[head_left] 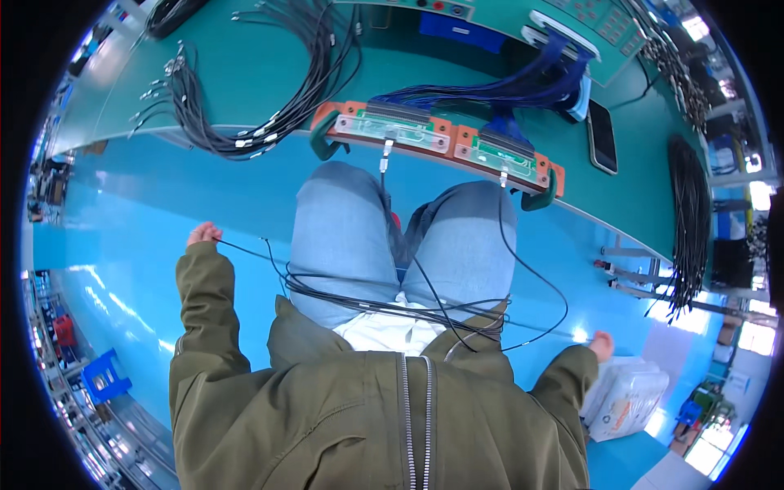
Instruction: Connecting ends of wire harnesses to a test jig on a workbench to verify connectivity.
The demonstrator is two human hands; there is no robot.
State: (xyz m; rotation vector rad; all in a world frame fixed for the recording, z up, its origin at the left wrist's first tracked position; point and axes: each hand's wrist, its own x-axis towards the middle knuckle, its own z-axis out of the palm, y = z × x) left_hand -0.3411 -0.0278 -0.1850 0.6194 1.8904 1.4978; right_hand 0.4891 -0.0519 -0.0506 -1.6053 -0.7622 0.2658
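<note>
Black cables [408,308] lie in a loose bundle across my lap. Out to the left, my left hand [204,233] is closed on a thin black cable that slants down to the bundle. On the far right, my right hand [602,345] looks closed at the end of a thin cable running out from my lap; its fingers are small and partly hidden. Two cables plug into a test fixture [445,140] with orange blocks and green boards at the table edge, one at the left connector [389,135] and one at the right connector [504,173].
Bundled dark cables [204,122] hang over the table's front edge at left, and another black bundle [690,220] hangs at right. A phone [602,137] lies on the green table [237,90]. Blue wiring [482,91] joins the fixture to a tester [604,37]. A plastic-wrapped package [629,400] sits lower right.
</note>
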